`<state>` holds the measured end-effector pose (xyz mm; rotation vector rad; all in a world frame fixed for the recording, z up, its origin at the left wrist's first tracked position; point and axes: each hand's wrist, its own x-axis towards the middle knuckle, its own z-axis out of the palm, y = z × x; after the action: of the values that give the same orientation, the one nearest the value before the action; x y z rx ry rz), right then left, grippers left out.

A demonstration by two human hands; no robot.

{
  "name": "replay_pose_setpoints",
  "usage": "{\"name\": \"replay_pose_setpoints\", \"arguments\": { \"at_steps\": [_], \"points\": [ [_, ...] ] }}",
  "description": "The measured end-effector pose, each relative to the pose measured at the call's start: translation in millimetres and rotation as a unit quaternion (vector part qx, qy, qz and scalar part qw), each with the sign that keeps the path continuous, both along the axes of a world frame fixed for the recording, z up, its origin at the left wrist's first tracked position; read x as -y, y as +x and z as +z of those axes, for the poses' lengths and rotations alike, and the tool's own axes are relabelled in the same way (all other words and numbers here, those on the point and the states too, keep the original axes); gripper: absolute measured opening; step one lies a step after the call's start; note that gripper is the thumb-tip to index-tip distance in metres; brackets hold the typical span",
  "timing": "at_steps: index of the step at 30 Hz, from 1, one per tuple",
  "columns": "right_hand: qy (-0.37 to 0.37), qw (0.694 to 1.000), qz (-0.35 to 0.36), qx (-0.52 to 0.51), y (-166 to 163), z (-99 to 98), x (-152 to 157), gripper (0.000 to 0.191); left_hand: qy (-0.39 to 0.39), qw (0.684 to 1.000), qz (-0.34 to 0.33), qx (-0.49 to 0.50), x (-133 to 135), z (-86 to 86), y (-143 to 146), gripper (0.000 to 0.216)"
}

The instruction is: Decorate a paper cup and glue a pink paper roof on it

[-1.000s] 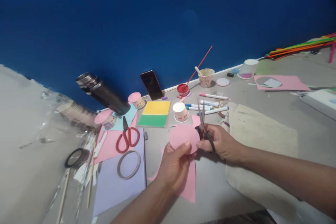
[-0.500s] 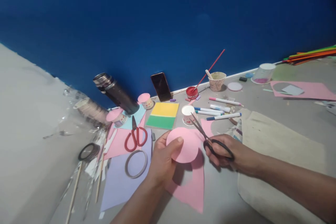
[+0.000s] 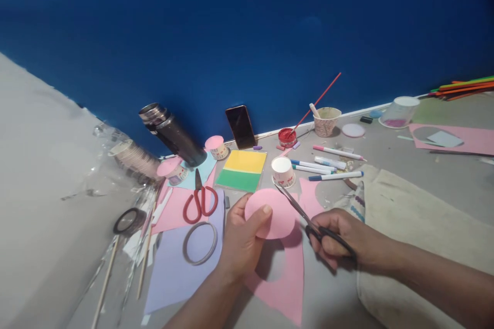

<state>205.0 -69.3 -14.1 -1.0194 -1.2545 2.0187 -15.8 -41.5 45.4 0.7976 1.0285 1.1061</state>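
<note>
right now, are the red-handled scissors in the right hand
No, the red-handled scissors lie on paper, while the right hand holds black-handled scissors.

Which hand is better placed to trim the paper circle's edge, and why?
Probably the right hand: it holds the black scissors, close to the edge of the paper circle. The left hand pinches that circle, thumb on top.
</note>
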Motion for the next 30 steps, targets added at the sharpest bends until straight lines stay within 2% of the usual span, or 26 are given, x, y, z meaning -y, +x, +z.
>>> {"name": "replay_pose_setpoints", "arguments": {
  "at_steps": [9,20,30],
  "points": [
    [0.015,1.000,0.006,0.022,-2,11.3,-1,0.065,0.005,0.998,0.008,-0.062,1,-1.6,-3,0.033],
    [0.014,0.999,-0.007,0.033,-1,9.3,-1,0.049,-0.022,0.999,0.020,-0.037,0,-1.0,-4,0.038],
    [0.008,1.000,0.003,0.026,0,11.4,-1,0.045,-0.022,0.998,0.020,-0.054,0,0.8,-5,0.038]
  ]
}}
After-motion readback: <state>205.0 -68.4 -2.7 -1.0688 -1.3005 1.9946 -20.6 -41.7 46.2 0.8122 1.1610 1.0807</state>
